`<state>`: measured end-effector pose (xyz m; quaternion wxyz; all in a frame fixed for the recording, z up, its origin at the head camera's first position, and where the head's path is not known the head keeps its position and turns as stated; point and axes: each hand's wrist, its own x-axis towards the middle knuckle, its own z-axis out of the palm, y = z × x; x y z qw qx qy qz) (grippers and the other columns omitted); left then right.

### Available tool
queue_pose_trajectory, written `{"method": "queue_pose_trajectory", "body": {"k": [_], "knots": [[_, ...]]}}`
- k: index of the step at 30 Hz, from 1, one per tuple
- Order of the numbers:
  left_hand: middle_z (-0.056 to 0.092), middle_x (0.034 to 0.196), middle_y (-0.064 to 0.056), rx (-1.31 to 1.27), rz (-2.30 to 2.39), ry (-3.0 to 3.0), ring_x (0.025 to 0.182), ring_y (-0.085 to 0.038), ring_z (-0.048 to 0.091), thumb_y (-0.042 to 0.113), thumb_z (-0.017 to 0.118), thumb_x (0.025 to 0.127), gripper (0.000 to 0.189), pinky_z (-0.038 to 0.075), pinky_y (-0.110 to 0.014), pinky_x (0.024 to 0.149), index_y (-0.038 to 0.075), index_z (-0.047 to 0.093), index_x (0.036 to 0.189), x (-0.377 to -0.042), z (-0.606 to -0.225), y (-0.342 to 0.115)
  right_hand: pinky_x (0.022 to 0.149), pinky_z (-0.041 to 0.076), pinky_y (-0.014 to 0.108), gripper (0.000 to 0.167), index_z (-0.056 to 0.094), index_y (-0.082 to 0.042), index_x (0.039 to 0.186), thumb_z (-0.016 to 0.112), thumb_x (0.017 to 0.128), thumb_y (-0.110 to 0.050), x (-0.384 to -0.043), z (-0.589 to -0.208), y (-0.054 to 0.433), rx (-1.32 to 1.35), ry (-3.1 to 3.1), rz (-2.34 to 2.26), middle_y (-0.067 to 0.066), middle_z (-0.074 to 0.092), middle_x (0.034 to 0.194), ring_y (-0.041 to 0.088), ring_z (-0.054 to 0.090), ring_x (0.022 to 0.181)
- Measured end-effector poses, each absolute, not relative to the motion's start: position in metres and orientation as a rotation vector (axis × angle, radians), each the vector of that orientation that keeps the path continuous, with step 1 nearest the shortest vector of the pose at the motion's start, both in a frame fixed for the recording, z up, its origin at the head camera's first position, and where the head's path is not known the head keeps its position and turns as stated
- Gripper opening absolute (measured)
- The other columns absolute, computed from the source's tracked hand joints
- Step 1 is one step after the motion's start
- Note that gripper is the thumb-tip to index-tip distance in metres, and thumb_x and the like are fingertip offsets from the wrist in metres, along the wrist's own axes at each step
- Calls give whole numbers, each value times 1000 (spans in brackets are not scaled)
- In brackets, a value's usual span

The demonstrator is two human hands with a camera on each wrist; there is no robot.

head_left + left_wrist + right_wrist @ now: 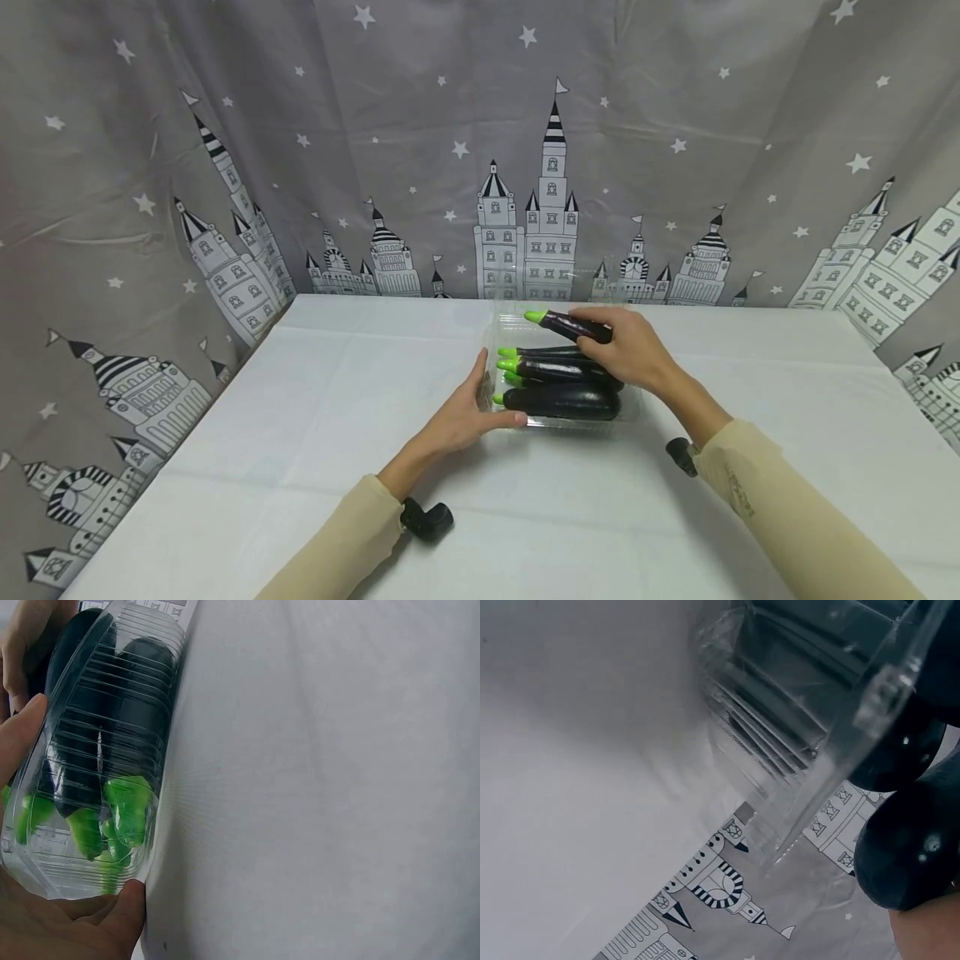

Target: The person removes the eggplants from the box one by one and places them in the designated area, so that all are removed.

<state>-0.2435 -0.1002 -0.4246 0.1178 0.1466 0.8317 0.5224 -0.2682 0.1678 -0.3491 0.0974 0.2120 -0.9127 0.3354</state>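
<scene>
Several dark purple eggplants with bright green stems lie in a clear plastic container point(570, 424), one plump eggplant point(570, 402) nearest its front wall. My right hand point(626, 346) grips another eggplant point(566, 325) above the container's back part, its green stem pointing left. In the right wrist view the rounded end of this eggplant point(907, 840) shows beside the hand. My left hand point(461, 414) holds the container's left end, thumb at the front corner and fingers along the side. Through the clear wall in the left wrist view, green stems point(129, 810) show close to that hand.
A white-covered table point(337, 375) lies under the container. Behind it hangs a grey curtain point(420, 125) printed with castles and stars. The container's clear lid stands raised at the back. Black wrist devices point(427, 521) sit at both sleeves.
</scene>
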Motion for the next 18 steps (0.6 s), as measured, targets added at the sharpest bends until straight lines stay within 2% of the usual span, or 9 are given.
{"method": "queue_pose_trajectory", "body": {"k": [4, 12, 18], "knots": [[10, 163, -13, 421, 1510, 2451, 149, -29, 8, 51, 83, 74, 125, 12, -55, 116, 13, 0, 160, -243, -424, -99, 87, 48, 50, 42, 63, -1, 131, 61, 90, -9, -267, -350, 172, 620, -2706, 1017, 20, 62, 128, 32, 59, 103], [10, 163, -14, 427, 1527, 2434, 149, -31, 8, 50, 84, 74, 126, 11, -57, 116, 13, 0, 160, -243, -425, -100, 81, 49, 47, 37, 66, -2, 127, 68, 92, -13, -263, -349, 179, 604, -2652, 1030, 20, 65, 122, 31, 62, 94], [10, 163, -13, 410, 1528, 2429, 149, -31, 7, 50, 84, 74, 125, 11, -57, 116, 14, 0, 160, -243, -424, -99, 86, 51, 49, 37, 66, 0, 125, 71, 91, -14, -260, -351, 185, 609, -2639, 1045, 20, 64, 123, 34, 62, 100]]}}
